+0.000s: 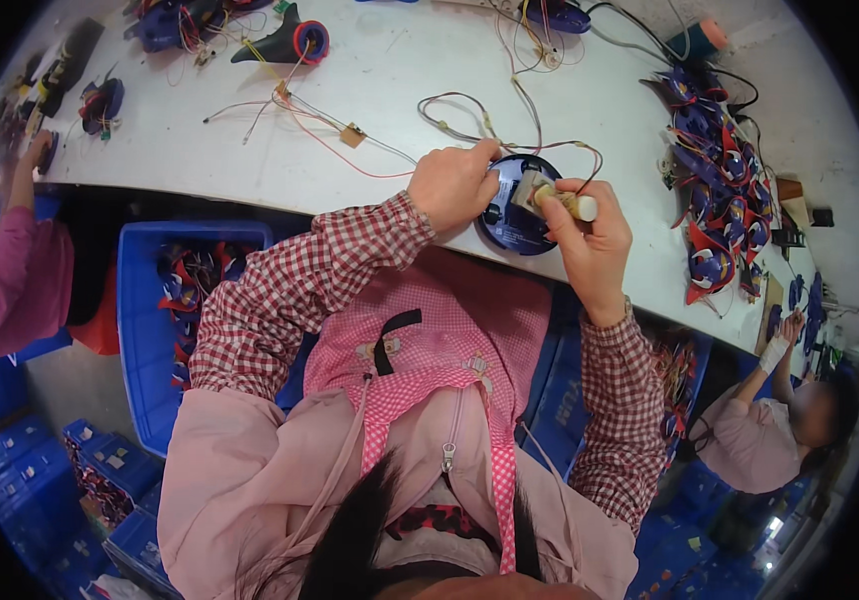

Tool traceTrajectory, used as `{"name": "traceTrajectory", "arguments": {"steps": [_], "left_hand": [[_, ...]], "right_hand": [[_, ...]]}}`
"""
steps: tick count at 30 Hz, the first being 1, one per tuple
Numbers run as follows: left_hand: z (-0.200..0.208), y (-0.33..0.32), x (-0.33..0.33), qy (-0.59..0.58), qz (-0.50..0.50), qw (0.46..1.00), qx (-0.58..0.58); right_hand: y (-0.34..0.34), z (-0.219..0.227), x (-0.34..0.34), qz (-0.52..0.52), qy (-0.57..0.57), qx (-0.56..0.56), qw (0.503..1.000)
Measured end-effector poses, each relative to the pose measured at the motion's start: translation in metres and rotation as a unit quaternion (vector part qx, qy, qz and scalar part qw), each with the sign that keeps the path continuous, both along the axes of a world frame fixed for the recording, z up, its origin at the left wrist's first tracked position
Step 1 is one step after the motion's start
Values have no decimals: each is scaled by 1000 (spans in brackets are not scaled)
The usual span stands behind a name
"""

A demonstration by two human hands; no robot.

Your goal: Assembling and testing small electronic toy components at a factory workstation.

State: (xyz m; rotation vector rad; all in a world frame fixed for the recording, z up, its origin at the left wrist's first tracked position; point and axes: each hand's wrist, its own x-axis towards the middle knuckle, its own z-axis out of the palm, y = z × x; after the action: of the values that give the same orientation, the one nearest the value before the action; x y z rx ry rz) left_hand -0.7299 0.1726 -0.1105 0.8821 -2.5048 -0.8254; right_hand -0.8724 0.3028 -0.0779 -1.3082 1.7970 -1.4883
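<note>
A dark round disc-shaped part [518,232], with a bluish face, rests by the near edge of the white table in front of me. At its left rim is my left hand [453,185], fingers closed against it and steadying it. Over its upper right side, my right hand [598,235] grips a small yellowish piece with a rounded white end [584,208]. I cannot tell its exact kind. A squarish pale block touches the disc beside my right fingertips. Thin dark wires [475,135] loop across the table just beyond both hands.
Loose wires with a small brown board [352,135] lie to the left, near a black-and-red horn-shaped part [295,45]. Piled red-and-blue parts [715,200] line the right side. A blue crate [140,330] stands below on the left. Co-workers sit at both sides.
</note>
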Motion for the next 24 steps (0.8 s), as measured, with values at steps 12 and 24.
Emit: {"name": "traceTrajectory", "arguments": {"steps": [12,24], "left_hand": [[-12,0,-1,69,4,997,-14],[-10,-1,2,46,37,998,-30]], "right_hand": [[-5,1,22,32,214,-17,976],[-20,1,10,69,141,15,988]]}}
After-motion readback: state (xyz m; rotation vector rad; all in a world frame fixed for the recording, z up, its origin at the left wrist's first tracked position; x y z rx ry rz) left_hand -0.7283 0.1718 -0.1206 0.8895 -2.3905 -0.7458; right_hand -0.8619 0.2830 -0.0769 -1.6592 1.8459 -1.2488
